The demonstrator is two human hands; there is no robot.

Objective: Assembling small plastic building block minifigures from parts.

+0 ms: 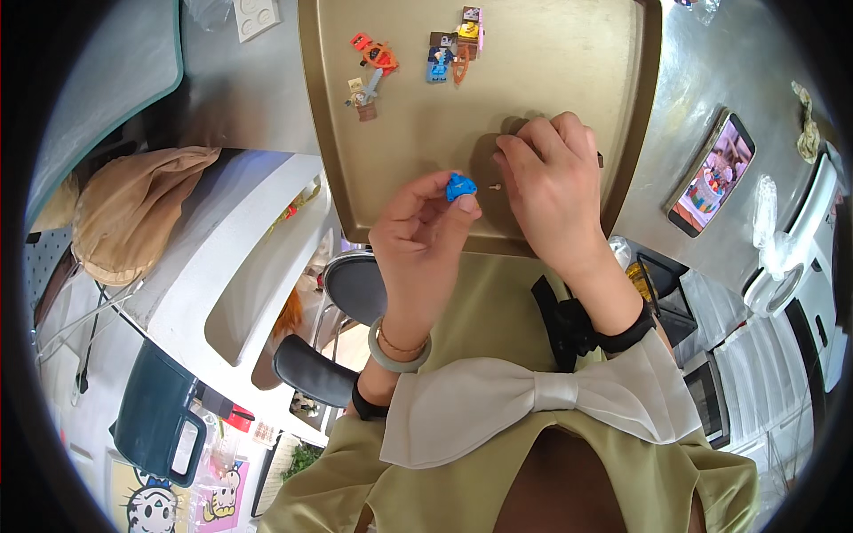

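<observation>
- Blue toy-minifigure piece (461, 187), in the head view: pinched between thumb and fingertips of the left hand (419, 219), held over the near part of a gold-coloured baking tray (533, 71).
- Opposite, over the same tray: right hand (560, 178), fingers bent inward; cannot tell whether grasping anything.
- Between the two hands: tiny pale-tan piece (495, 187).
- Just past the right hand's outer edge, partly hidden: dark brown piece (601, 160).
- Toward the tray's far side: red minifigure (376, 55), near a tan-headed minifigure (357, 91) with grey sword (374, 83); farther right, blue-legged minifigure (437, 69), brown bow (460, 64) and yellow minifigure (468, 32), clustered.
- Right of the tray, on a metal worktop (697, 80): lit smartphone (711, 173).
</observation>
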